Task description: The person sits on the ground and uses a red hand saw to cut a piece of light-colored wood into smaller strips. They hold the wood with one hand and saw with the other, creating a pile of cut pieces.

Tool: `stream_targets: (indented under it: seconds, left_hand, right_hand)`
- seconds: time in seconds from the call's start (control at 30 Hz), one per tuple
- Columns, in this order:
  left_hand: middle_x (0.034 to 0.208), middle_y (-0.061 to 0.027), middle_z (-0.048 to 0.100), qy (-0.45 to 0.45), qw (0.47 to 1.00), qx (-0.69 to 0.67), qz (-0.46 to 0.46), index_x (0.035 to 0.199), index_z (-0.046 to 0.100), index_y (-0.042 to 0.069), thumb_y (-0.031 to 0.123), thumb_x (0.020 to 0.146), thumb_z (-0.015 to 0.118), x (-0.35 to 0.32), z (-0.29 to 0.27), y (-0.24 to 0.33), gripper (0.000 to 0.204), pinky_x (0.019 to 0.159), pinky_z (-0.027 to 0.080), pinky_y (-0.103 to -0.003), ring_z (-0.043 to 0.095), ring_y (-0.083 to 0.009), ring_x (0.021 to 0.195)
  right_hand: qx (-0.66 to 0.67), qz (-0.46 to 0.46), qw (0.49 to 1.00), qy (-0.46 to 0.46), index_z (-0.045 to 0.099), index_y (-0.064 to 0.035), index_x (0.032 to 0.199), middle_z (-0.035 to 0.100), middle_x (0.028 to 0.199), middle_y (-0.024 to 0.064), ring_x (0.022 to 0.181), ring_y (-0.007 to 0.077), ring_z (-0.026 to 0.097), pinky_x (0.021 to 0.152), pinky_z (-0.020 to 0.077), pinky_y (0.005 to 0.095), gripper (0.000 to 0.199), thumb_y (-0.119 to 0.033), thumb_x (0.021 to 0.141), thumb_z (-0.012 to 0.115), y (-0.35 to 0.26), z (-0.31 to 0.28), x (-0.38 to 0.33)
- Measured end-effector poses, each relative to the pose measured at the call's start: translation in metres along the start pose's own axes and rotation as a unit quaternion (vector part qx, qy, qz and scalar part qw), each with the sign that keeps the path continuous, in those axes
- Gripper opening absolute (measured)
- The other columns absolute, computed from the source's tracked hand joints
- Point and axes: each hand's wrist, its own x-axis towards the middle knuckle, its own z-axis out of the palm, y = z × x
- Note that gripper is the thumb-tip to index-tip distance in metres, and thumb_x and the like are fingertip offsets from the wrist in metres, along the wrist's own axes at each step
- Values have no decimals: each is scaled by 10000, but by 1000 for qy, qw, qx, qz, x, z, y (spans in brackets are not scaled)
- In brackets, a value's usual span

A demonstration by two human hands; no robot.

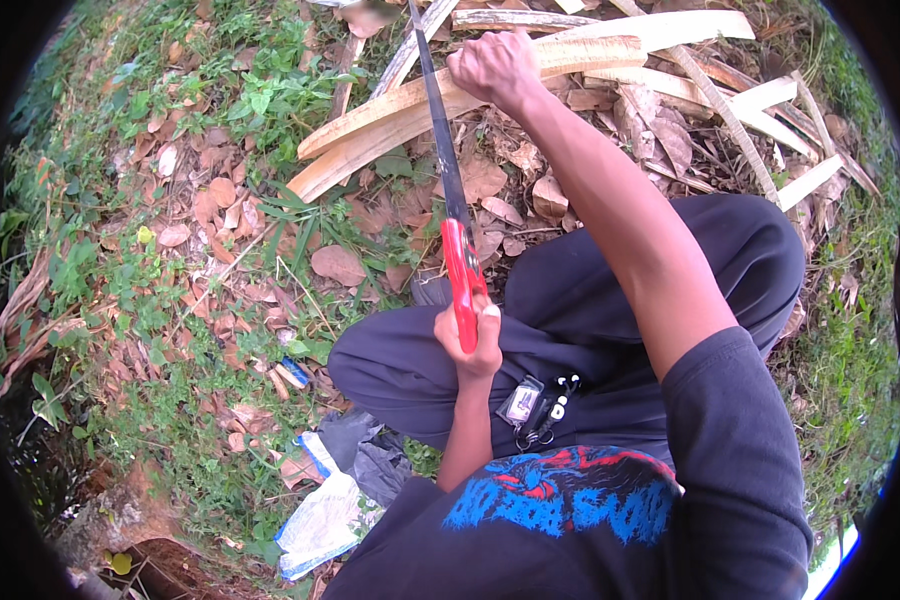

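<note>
In my left hand (pixel 470 340) is the red handle of a handsaw (pixel 446 150), its long dark blade pointing away from me. The blade lies across a pale, slightly curved strip of wood (pixel 370 118), left of my other hand. My right hand (pixel 495 68) is closed on that strip farther along, with my arm stretched out. A second split strip (pixel 355 165) lies just under and nearer than the first. Whether the teeth have cut into the wood cannot be made out.
Several more split wood strips (pixel 690 28) are strewn at the far right over dry leaves (pixel 338 265) and grass. My crossed legs (pixel 650 270) are close below the saw. A white and blue plastic bag (pixel 320 520) and a small blue item (pixel 295 373) lie at left.
</note>
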Motion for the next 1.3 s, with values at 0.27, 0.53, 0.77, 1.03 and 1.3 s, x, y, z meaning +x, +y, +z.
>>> stream_targets:
  seconds: [0.27,0.53,0.77,1.03,1.3]
  left_hand:
    - [814,-102,557,-12,982,110,150,930,491,-7,-8,850,602,72,6,-39,137,422,335,-251,402,-86,482]
    - [646,-3,536,-10,998,-50,33,714,530,9,69,825,608,6,2,-11,148,559,408,-255,491,-77,569]
    - [626,18,481,26,999,-35,7,699,495,28,46,846,593,64,25,-25,177,500,339,-228,416,-51,541]
    - [696,-38,556,73,976,150,142,785,550,-11,89,855,631,79,31,-24,147,555,431,-260,513,-83,584]
    - [699,-73,566,-17,996,39,82,907,579,-66,24,845,564,70,14,-16,111,525,410,-227,475,-102,502]
  right_hand:
    - [-2,-19,999,42,548,-142,595,523,504,58,452,196,451,589,385,417,401,-299,901,342,-1,9,-3]
    - [-24,-8,1000,-1,537,-149,554,526,488,54,411,184,428,477,355,390,423,-307,901,354,7,4,3]
    - [3,16,998,-58,704,-143,688,696,702,107,620,222,642,643,472,423,490,-358,929,336,1,3,11]
    - [-57,-141,976,154,617,-182,589,643,580,75,535,235,621,506,409,461,236,-251,799,534,6,20,-1]
    - [-36,-153,970,185,610,-161,575,660,633,82,597,237,640,523,421,466,268,-268,806,527,13,29,-4]
